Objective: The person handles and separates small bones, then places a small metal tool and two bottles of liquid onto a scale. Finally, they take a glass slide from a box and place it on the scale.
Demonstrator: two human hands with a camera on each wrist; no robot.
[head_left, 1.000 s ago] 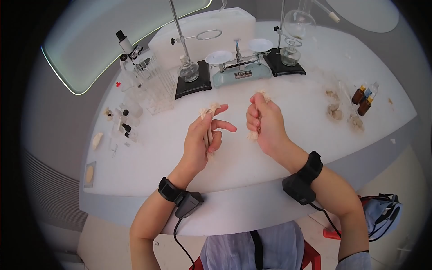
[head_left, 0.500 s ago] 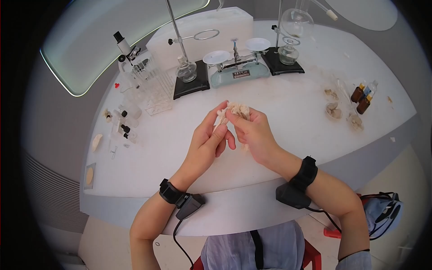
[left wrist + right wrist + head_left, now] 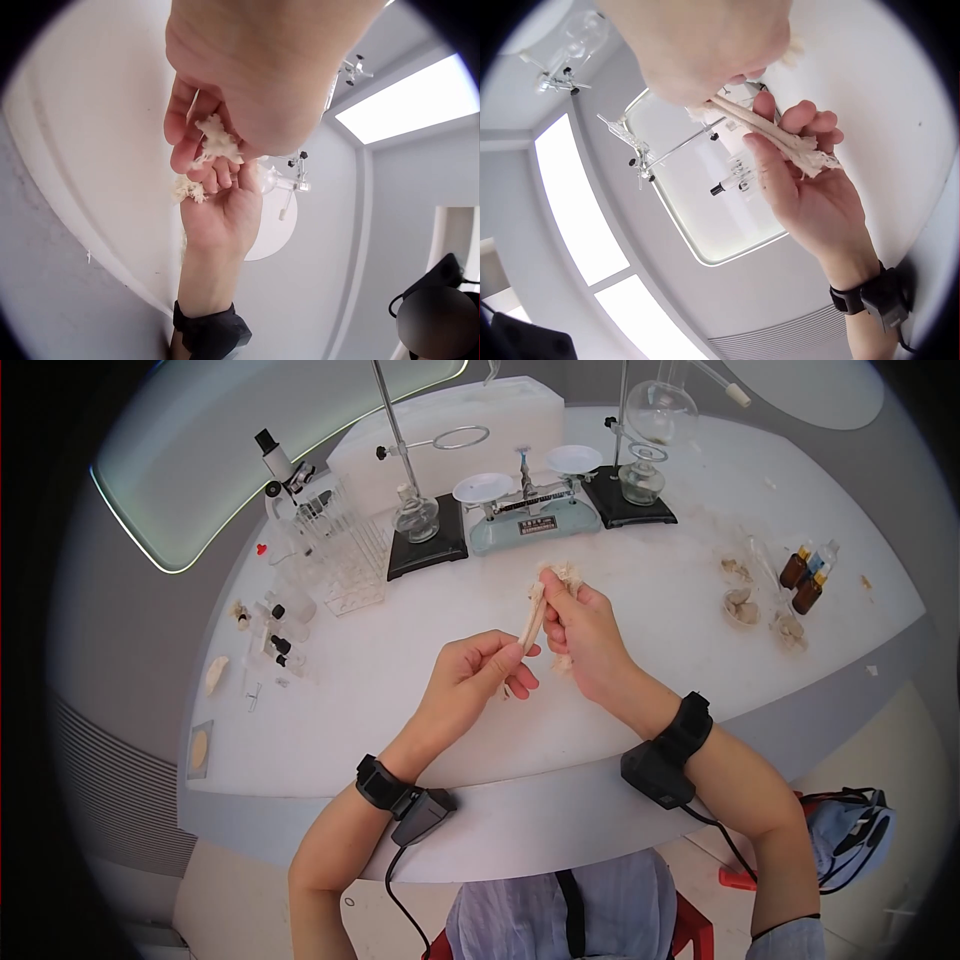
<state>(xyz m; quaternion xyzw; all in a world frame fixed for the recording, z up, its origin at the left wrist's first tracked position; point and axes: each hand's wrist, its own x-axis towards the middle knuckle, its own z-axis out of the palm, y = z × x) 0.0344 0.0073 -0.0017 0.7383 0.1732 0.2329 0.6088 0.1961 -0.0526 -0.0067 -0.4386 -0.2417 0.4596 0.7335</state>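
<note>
Both hands hold cream cotton wick strands (image 3: 534, 618) with frayed ends, above the white table. The left hand (image 3: 467, 678) pinches their lower end between thumb and fingers, and the strands slant up to the right hand. Curled around more of this cotton is the right hand (image 3: 590, 635), with a frayed tuft (image 3: 568, 572) showing over its top and another below the fist. In the right wrist view the strands (image 3: 761, 127) run side by side across the left fingers. A frayed end (image 3: 217, 142) shows beneath the left palm in the left wrist view.
Beyond the hands stands a pale green balance (image 3: 535, 532) with two pans, between ring stands with black bases (image 3: 428, 556). A microscope (image 3: 285, 465), test tube rack (image 3: 350, 550) and small bottles (image 3: 282, 645) are at left. Brown bottles (image 3: 808, 595) and lumps in a dish (image 3: 741, 610) lie right.
The hands came together at the frayed tops, then parted slightly. The left hand has slid down to the strands' lower end; the right hand has moved back up and right, gripping the upper end.
</note>
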